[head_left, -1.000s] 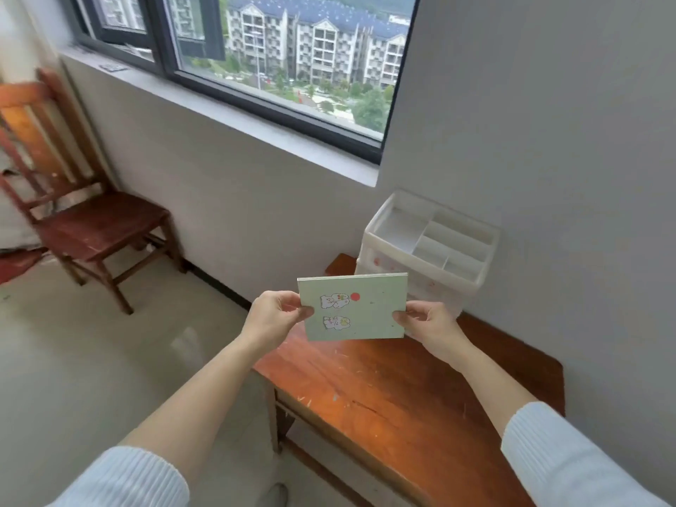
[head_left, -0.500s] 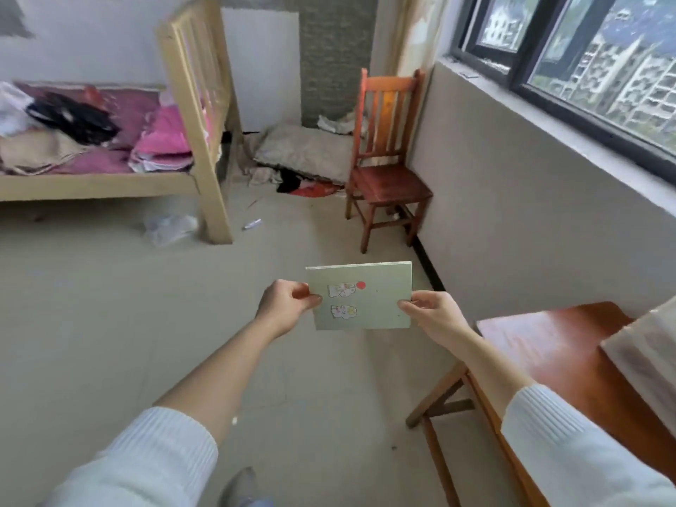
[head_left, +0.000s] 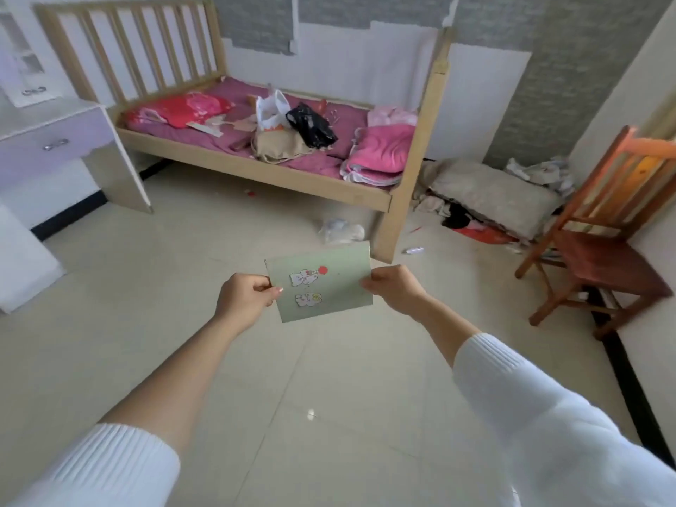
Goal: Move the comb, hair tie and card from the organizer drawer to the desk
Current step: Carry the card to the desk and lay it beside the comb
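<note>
Two hands, one pale green card (head_left: pixel 322 283) pinched between them and held in the air over tiled floor (head_left: pixel 183 323): left hand (head_left: pixel 244 298) nipping the left edge with thumb and fingers, right hand (head_left: pixel 393 287) nipping the right edge. Cartoon stickers and a red dot on the card's face. Beyond, a wooden bed (head_left: pixel 402 177) holding pink bedding, a white plastic bag (head_left: pixel 270 109), a black bag (head_left: pixel 311 124). At right, a wooden chair (head_left: pixel 603 258).

Soft, even daylight fills my view — a small glare spot on the floor (head_left: pixel 311 413) tiles (edges bend, slightly blurred).
</note>
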A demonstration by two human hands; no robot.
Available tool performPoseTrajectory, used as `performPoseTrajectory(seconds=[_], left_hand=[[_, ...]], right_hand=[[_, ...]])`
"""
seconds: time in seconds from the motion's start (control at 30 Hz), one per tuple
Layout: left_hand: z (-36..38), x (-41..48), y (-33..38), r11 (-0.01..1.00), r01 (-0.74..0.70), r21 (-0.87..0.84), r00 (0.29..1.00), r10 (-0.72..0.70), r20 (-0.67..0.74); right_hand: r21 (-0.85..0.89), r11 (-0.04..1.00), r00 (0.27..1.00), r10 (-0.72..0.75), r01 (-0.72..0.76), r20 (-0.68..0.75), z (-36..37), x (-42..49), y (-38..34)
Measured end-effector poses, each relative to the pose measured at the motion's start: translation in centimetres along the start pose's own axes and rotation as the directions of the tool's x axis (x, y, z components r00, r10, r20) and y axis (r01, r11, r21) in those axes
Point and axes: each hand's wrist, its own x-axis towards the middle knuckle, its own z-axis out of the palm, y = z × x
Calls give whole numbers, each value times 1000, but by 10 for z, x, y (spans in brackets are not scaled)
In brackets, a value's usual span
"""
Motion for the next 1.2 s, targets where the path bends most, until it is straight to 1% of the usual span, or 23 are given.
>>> performPoseTrajectory(seconds=[0.17,0.33,0.5,0.63,0.8,0.87,0.97,1.1,1.2], left_hand=[[-96,68,-57,992,89,-84,989,-98,-112],[-174,154,-105,977,135,-165,966,-167,-199],[-254,266,-138,967,149,-205,938,-204,-281],[-319,347,-150,939,167,-302,908,-265,-323],[-398,430,-177,890,141,-434,865,-324,-383],[-430,462,-193,861,130,-492,846,-355,-399],[-478,513,-226,843,140,-519,821,-392,-415],[-551,586,-278,846,142,-514,823,-390,-414],[-613,639,-314,827,145,-543,831,-400,-387]], right_hand=[[-17,993,985,-111,115,130,76,99,-102],[-83,973,959,-195,216,208,142,210,-188],[-44,957,926,-267,288,266,199,337,-277],[2,950,902,-299,314,312,238,430,-354],[49,923,856,-372,380,361,296,522,-447],[66,916,836,-389,396,388,325,557,-481],[91,906,808,-410,413,423,376,609,-530],[117,894,779,-435,432,451,449,684,-602],[134,891,765,-443,434,467,499,740,-662]])
